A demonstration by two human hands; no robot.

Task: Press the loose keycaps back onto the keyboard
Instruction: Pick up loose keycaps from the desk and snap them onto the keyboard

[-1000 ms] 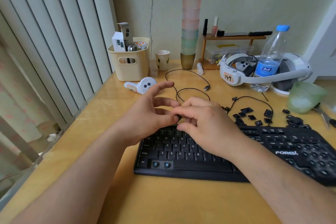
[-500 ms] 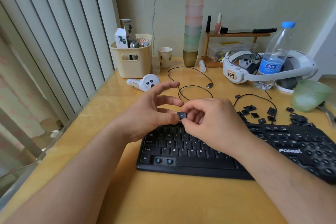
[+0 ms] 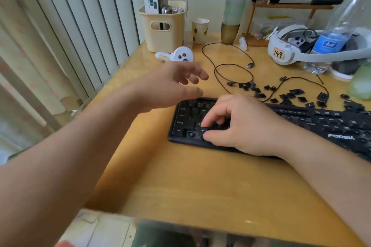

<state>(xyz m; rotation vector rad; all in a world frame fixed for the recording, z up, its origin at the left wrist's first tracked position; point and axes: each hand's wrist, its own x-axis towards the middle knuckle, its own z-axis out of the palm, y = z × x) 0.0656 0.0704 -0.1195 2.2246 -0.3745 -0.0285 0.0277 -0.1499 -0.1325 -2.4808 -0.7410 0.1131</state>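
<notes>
Seating the Alt keycap on the keyboard bottom row, the right hand pinches it; press straight down, evenly. Left hand hovers spread, empty

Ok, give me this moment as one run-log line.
right hand: fingers pinching Alt keycap onto keyboard bottom row | left hand: open, raised | adjacent socket: bare | loose keycaps: behind keyboard
</notes>
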